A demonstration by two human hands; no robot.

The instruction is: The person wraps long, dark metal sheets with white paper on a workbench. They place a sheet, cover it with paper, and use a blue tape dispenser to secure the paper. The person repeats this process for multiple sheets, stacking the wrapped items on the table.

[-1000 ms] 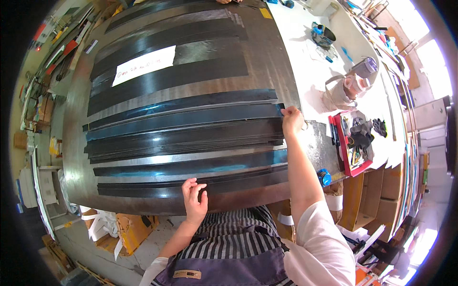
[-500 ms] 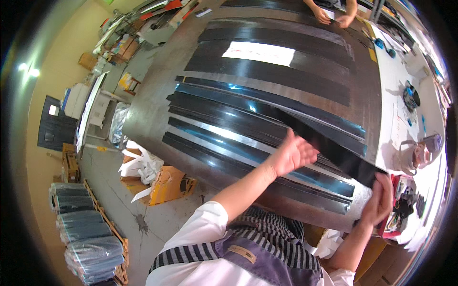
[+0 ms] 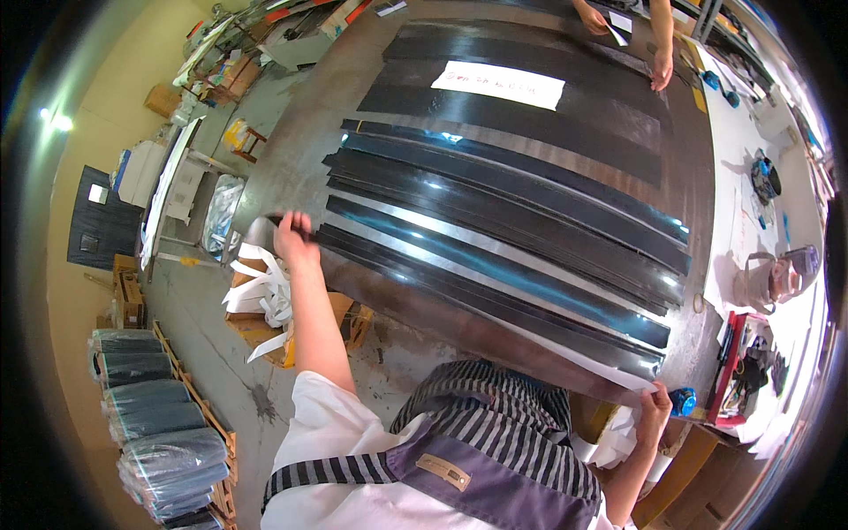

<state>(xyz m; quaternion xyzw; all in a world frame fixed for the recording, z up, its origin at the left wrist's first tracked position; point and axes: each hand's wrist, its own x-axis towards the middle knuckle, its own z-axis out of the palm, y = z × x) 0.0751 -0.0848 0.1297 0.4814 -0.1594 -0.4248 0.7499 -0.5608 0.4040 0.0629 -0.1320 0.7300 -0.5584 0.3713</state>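
Observation:
Out at the table's left corner, my left hand [image 3: 296,240] is closed, slightly blurred, with a dark strip end [image 3: 311,237] at its fingers. Near the front right corner my right hand [image 3: 654,408] pinches the end of a long thin strip [image 3: 609,373], which looks pale there and runs leftward along the table's front edge. Whether both ends belong to one strip I cannot tell. Beyond my hands, several long dark glossy strips [image 3: 495,256] lie side by side in rows on the metal table [image 3: 291,168].
A white paper with handwriting [image 3: 499,84] rests on dark panels at the back. Another person's hands [image 3: 661,69] are at the far right. A carton with white scraps [image 3: 265,296] stands left of the table. A blue tape roll [image 3: 683,402] and red tray [image 3: 730,371] are near my right hand.
My left hand has swung from over the strips to the table's left corner and closed. My right hand has come down and nearer, bringing the strip from its slant across the rows to the front edge.

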